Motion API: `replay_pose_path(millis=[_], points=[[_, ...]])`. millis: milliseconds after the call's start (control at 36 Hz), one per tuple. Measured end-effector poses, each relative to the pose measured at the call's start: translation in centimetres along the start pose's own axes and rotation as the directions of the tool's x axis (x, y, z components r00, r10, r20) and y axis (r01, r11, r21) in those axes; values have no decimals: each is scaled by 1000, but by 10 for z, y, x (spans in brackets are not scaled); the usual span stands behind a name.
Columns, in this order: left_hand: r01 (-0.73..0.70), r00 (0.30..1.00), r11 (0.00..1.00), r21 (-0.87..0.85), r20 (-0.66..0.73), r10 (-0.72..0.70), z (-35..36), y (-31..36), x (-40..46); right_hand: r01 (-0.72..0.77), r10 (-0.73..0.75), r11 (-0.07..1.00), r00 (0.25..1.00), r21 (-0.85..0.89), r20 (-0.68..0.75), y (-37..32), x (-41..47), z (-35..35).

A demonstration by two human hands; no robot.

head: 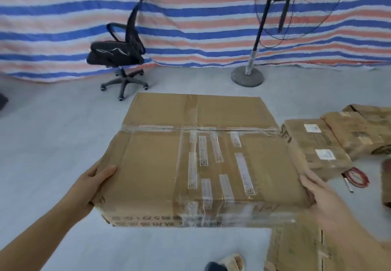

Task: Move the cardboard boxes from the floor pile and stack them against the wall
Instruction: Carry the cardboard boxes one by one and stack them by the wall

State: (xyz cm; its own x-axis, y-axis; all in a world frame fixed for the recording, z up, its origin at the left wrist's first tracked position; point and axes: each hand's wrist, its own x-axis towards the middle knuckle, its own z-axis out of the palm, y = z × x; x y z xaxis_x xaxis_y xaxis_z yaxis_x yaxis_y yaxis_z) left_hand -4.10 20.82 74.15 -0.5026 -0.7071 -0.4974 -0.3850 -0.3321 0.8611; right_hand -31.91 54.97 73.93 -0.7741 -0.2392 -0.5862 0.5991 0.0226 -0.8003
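Your left hand (93, 183) and right hand (323, 194) each grip an edge of the large taped cardboard box (201, 160), frame centre, thumbs on top, more boxes (317, 143) on floor at right.

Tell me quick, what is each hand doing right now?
Left hand: grips the left edge of the big cardboard box, thumb on top.
Right hand: grips the same box's right edge.
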Motion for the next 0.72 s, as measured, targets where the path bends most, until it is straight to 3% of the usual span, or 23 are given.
replay_pose_path(millis=[167,306,500,722], points=[[-4,975,992,-123,-219,-23,-139,-55,-63,10,14,995,972,-103,236,49,-44,115],[-25,926,972,-232,-371,-65,-235,-100,-123,14,83,979,887,-205,455,97,-77,198],[-68,799,927,-368,-577,-170,-323,-161,-208,78,188,930,740,-360,645,153,-122,300],[-162,616,837,-522,-716,-328,-377,-235,-281,195,351,827,554,-527,755,210,-167,422]])
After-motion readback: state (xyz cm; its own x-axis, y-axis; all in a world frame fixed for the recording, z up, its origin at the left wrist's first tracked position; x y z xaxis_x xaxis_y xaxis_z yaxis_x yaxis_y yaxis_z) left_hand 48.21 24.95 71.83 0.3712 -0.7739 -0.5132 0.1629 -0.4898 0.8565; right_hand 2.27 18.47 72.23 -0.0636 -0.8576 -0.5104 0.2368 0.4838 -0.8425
